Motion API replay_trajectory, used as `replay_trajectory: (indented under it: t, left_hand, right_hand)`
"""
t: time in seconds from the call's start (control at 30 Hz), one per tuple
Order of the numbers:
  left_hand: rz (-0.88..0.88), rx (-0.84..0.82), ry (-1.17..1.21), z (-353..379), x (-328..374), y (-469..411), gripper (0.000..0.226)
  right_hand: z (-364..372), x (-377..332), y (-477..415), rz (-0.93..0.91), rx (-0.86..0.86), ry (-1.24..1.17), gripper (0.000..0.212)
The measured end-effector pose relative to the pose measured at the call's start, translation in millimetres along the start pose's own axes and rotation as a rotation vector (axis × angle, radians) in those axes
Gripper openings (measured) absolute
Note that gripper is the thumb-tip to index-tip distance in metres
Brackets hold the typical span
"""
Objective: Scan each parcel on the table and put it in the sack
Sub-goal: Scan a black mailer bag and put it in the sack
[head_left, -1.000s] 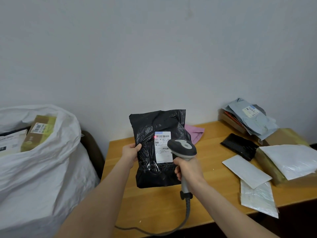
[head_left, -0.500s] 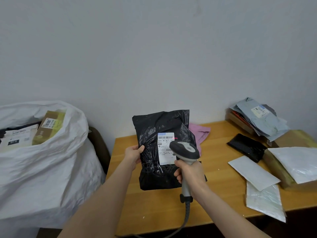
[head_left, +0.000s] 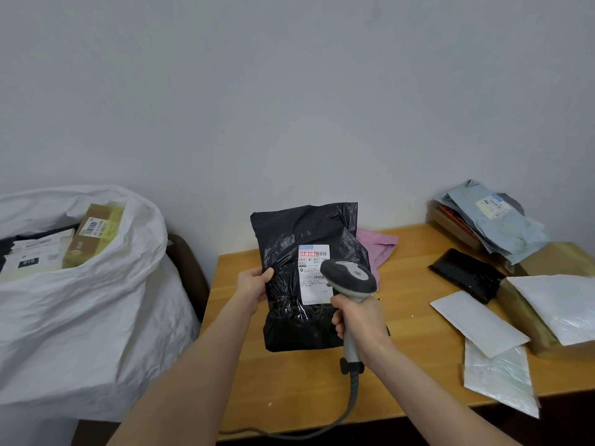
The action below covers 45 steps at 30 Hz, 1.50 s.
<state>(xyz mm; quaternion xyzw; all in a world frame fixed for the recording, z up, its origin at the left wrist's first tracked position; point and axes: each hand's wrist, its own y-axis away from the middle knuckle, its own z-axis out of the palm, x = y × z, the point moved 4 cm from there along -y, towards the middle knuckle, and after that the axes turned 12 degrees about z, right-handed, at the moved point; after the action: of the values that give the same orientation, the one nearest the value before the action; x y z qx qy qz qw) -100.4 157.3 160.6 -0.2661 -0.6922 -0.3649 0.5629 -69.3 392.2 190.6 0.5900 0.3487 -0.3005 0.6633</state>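
A black plastic parcel (head_left: 299, 233) stands upright over the wooden table (head_left: 289, 381), gripped at its left edge by my left hand (head_left: 252, 284). Its white label (head_left: 310, 275) faces me, and a red scan line lies across the barcode at the label's top. My right hand (head_left: 357, 320) grips the handle of a grey barcode scanner (head_left: 349, 278), whose head points at the label. To the left stands the big white sack (head_left: 83, 304), open at the top, with boxes and a white packet inside.
A pink parcel (head_left: 381, 246) lies behind the black one. On the right of the table lie a black padded mailer (head_left: 467, 273), white mailers (head_left: 479, 323), a brown box (head_left: 524, 320) and a stack of grey-blue bags (head_left: 495, 220). The scanner cable (head_left: 351, 400) drops over the front edge.
The red scan line now lies across the barcode at the top of the label; before, it was only a small red spot near it. Both hands keep their hold.
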Motion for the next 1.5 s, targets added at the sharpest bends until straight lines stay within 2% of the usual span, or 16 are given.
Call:
replay_trajectory:
  t: [0.2,0.37,0.57,0.73,0.9,1.0,1.13,1.3,1.37,1.43,1.5]
  left_hand:
    - [0.066,0.043,0.012,-30,31,-1,0.017]
    - [0.181,0.129,0.058,-96,83,-7,0.013]
    - [0.308,0.337,0.047,-223,144,-14,0.009]
    - [0.420,0.492,0.038,-350,185,-27,0.018]
    - [0.602,0.738,-0.098,-488,234,-55,0.013]
    - [0.613,0.853,-0.335,-545,245,-71,0.022]
    - [0.493,0.767,-0.654,-577,219,-108,0.023]
    - [0.200,0.454,-1.148,-577,160,-152,0.030]
    - [0.105,0.325,-1.306,-571,142,-162,0.044]
    - [0.089,0.290,-1.380,-561,139,-169,0.061]
    - [0.196,0.313,-1.377,-540,152,-176,0.059]
  right_hand:
    - [33,-30,-10,-0.063,-0.097,-0.019,0.006]
    - [103,-75,-8,-0.145,-0.201,0.008,0.006]
    - [226,-114,19,-0.215,-0.343,0.079,0.013]
    - [333,-132,40,-0.264,-0.409,0.121,0.010]
    - [433,-140,48,-0.281,-0.404,0.138,0.008]
    - [472,-136,43,-0.260,-0.380,0.139,0.006]
    - [501,-125,31,-0.221,-0.331,0.142,0.005]
    - [511,-114,15,-0.187,-0.265,0.150,0.006]
    - [510,-110,8,-0.164,-0.246,0.144,0.007]
    - [506,-107,2,-0.136,-0.235,0.120,0.011]
    - [501,-106,-2,-0.111,-0.233,0.068,0.010]
